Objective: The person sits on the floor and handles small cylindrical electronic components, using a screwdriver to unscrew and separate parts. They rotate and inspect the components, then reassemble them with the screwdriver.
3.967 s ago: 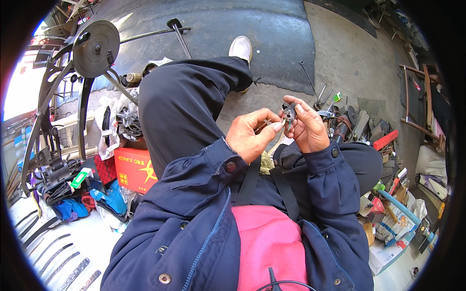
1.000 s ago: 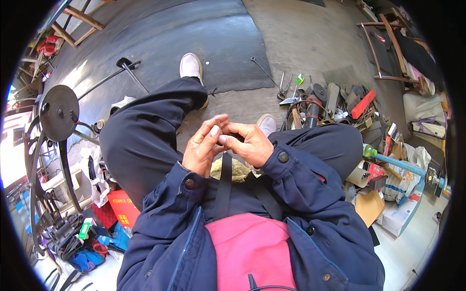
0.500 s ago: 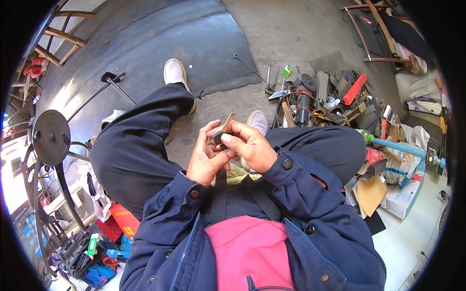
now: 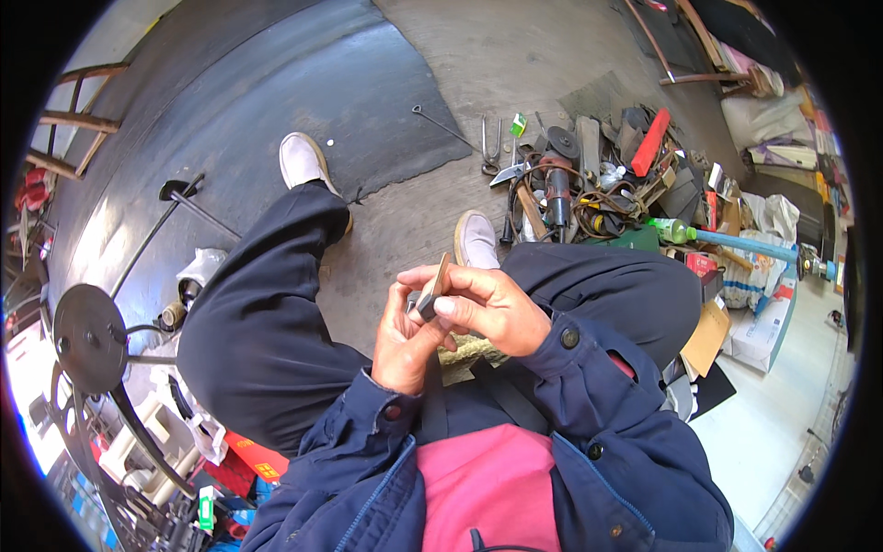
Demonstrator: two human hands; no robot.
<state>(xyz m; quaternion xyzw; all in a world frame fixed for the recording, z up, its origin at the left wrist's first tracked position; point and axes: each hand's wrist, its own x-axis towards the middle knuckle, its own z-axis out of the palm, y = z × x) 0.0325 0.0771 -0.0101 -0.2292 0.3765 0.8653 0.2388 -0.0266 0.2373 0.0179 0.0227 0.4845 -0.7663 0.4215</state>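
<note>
Between my two hands, above my lap, is a small dark block-like piece (image 4: 429, 300). A flat tan strip (image 4: 442, 272) rises from it, its broad side turned partly toward me. My left hand (image 4: 403, 339) has its fingers curled round the piece from the left and below. From the right, my right hand (image 4: 499, 315) pinches it with thumb and fingers. My fingertips hide part of the piece, so I cannot tell exactly what it is or whether strip and block are joined.
An angle grinder (image 4: 557, 189) lies among tools and scraps at front right, near a red strip (image 4: 651, 142). Tongs (image 4: 491, 145) rest beside the heap. A round metal disc on a stand (image 4: 90, 339) is at my left. Dark sheeting (image 4: 368, 101) covers the floor ahead.
The view has shifted and tilted a little. The tan strip stands more upright and shows more of its broad face. Both hands still hold the piece.
</note>
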